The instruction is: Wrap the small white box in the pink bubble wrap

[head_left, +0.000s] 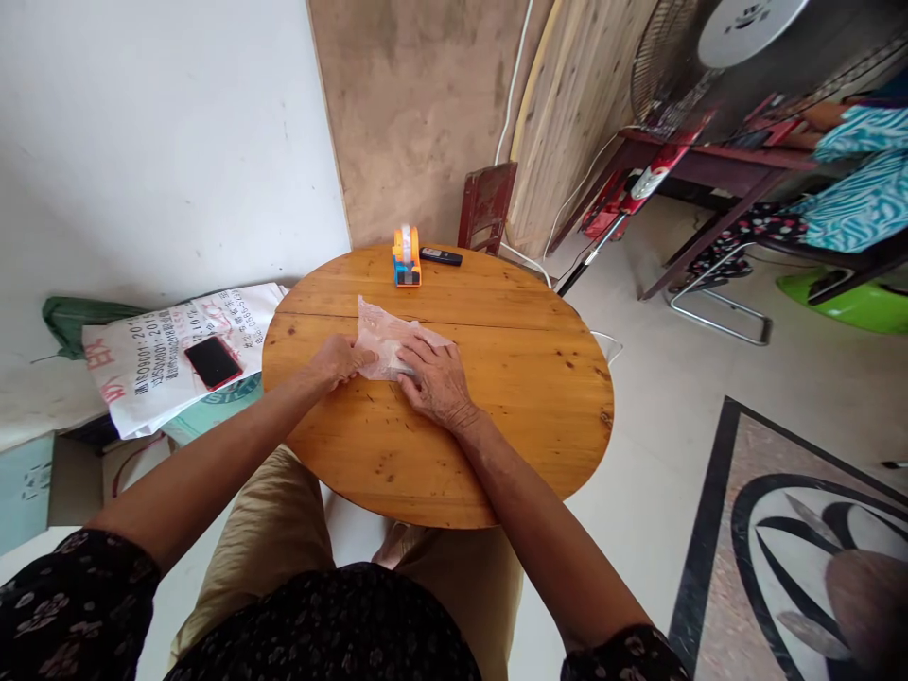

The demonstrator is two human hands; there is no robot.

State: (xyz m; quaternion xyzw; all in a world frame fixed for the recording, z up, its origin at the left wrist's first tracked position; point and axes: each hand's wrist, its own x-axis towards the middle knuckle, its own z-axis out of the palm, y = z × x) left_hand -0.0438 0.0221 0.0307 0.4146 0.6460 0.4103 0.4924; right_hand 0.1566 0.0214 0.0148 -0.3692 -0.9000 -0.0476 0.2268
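Note:
A pale pink, see-through sheet of plastic wrap (379,326), which looks like bubble wrap, lies on the round wooden table (440,454). My left hand (339,363) pinches its left edge, thumb on top. Across the right part of the wrap rests my right hand (436,380), fingers stretched out and pressing down. Something whitish shows under or inside the wrap by the right fingers, too covered to name. Beyond the wrap stands an orange and blue tape dispenser (407,255) with a roll of tape.
Beside the dispenser lies a black remote-like object (441,256). Left of the table, a phone (214,362) rests on printed white sacks (177,331). A wooden chair back (486,206) rises behind the table. At right are a fan (681,66) and another seated person (858,180).

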